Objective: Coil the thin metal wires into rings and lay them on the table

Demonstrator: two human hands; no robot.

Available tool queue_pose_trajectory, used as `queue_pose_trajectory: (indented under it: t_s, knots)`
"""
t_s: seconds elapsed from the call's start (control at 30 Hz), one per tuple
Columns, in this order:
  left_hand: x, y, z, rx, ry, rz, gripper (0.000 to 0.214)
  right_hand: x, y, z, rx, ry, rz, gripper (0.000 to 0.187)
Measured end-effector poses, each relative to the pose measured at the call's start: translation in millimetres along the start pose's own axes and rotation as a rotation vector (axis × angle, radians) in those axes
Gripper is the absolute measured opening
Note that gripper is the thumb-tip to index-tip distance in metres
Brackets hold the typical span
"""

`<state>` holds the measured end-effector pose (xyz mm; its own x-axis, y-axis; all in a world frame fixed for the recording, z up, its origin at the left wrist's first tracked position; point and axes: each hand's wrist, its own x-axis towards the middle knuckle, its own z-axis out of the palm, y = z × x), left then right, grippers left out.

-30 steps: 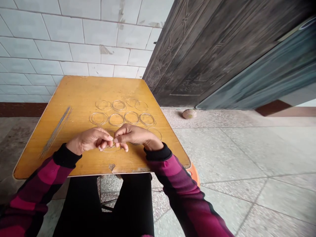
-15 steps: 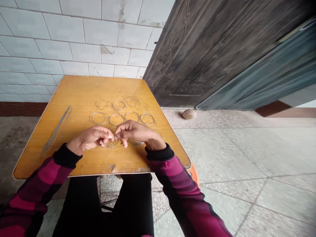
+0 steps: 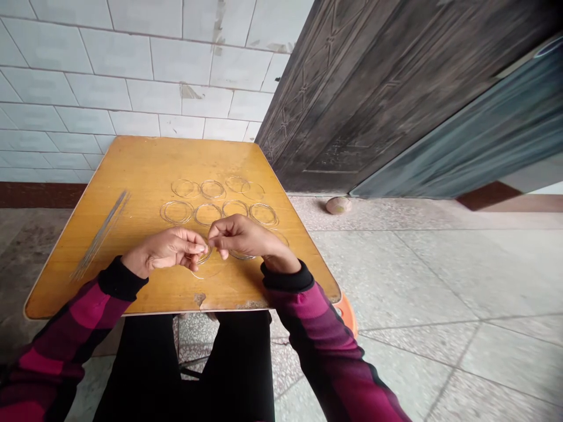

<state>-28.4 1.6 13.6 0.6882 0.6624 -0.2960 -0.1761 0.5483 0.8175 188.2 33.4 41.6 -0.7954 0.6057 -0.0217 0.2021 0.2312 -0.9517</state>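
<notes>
Pinching a thin wire ring [image 3: 204,255], the left hand [image 3: 165,251] clamps its fingers on it; the right hand [image 3: 246,237] closes its fingertips just beside it.

Our left hand [image 3: 165,251] and right hand [image 3: 244,237] meet above a yellow wooden tabletop [image 3: 149,299], fingertips pinching a thin wire ring [image 3: 204,256] between them. Two rows of similar loose rings [image 3: 212,189] lie just beyond our hands, some overlapping, and a bundle of straight wires [image 3: 100,234] lies near the table's left edge. Behind the table rise a white tiled wall [image 3: 132,76] and a dark embossed door [image 3: 352,99].
</notes>
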Motion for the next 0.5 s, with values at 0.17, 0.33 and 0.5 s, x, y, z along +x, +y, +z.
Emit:
queue_pose_trajectory:
  t_s: [0.17, 0.33, 0.5]
  knots:
    - [3, -1, -7.5, -0.168, 0.035, 0.143, 0.020, 5, 5, 7, -0.067, 0.293, -0.244, 0.025]
    - [3, 3, -9.8, -0.283, 0.131, 0.303, 0.008, 10, 9, 17, -0.300, 0.358, -0.460, 0.080]
    - [2, 4, -3.4, -0.372, 0.199, 0.400, 0.008, 17, 18, 25, -0.513, 0.401, -0.539, 0.122]
